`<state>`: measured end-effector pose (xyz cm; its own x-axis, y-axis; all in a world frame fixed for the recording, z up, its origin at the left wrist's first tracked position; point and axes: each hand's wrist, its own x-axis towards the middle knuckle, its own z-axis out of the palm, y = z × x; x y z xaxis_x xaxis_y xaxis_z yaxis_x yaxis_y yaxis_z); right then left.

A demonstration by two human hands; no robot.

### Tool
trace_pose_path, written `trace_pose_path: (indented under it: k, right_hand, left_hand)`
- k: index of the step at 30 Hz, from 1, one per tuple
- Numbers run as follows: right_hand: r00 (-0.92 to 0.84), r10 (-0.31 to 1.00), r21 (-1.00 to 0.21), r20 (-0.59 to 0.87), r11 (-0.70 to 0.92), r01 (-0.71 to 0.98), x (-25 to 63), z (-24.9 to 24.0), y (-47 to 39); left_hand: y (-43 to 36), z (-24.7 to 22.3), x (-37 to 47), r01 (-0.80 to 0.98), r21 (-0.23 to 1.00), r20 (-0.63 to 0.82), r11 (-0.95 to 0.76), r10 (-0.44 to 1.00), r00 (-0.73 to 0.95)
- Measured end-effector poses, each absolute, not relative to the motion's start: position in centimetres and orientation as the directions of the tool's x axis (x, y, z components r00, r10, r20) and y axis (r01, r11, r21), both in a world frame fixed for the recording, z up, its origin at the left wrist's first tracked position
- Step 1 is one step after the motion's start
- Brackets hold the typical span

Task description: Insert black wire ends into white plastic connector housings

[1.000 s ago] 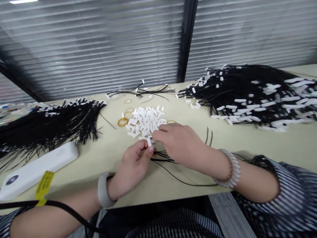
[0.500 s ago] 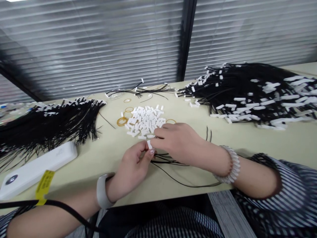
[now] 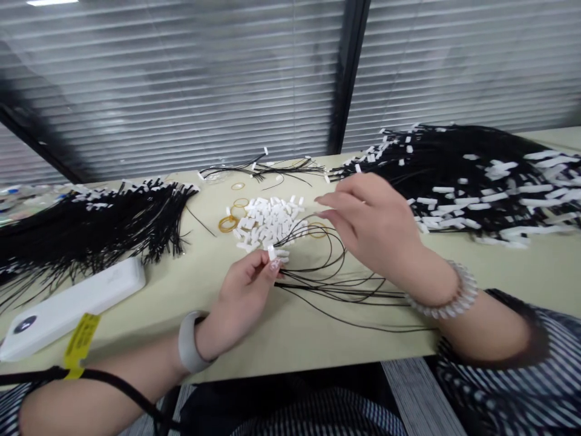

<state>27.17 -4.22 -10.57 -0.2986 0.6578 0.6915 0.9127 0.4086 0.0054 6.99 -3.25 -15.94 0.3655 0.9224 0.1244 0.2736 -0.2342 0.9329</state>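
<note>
My left hand (image 3: 245,297) is closed in a pinch, with a small white plastic piece (image 3: 271,252) upright between thumb and fingertips. Thin black wires (image 3: 336,287) run rightward from these fingers, and several arch up in loops that curve back to the white piece. My right hand (image 3: 374,227) hovers above and right of the loops. Its thumb and index fingertips are slightly apart, and I see nothing held between them. Just behind my left fingertips lies a pile of small white pieces (image 3: 267,221).
Large bundles of black wires with white ends lie left (image 3: 113,224) and right (image 3: 481,163). Rubber bands (image 3: 227,224) sit by the pile. A white power bank (image 3: 77,309) lies front left. A black cable (image 3: 120,384) with a yellow tag crosses my left forearm. Window blinds stand behind.
My right hand has moved up and right, away from the white piece and my left fingertips. The wire loops now show beneath it. My left hand keeps its pinch.
</note>
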Motion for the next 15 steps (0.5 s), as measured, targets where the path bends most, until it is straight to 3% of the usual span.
trace_pose_path:
  k: [2, 5, 7, 10, 15]
  right_hand:
    - [-0.281, 0.669, -0.088, 0.688, 0.461, 0.883, 27.1, -10.0, -5.0]
    - [-0.497, 0.770, -0.210, 0.401, 0.605, 0.768, 26.7, -10.0, -5.8]
    - [-0.571, 0.790, -0.210, 0.225, 0.611, 0.763, 26.6, -10.4, -5.8]
    - [-0.545, 0.821, -0.183, 0.171, 0.570, 0.801, 26.7, -11.3, -5.1]
    - [-0.631, 0.767, -0.355, 0.114, 0.625, 0.695, 27.0, -11.4, -4.4]
  left_hand:
    - [-3.1, -16.0, 7.0, 0.214, 0.953, 0.136, -0.214, 0.935, 0.327]
    - [-2.9, -16.1, 7.0, 0.169, 0.965, 0.148, -0.202, 0.946, 0.287]
    - [-2.9, -16.1, 6.9, 0.171, 0.965, 0.145, -0.198, 0.950, 0.277]
    - [-2.9, -16.3, 6.6, 0.169, 0.965, 0.151, -0.202, 0.950, 0.275]
    - [-2.9, -16.3, 6.5, 0.153, 0.965, 0.166, -0.212, 0.949, 0.270]
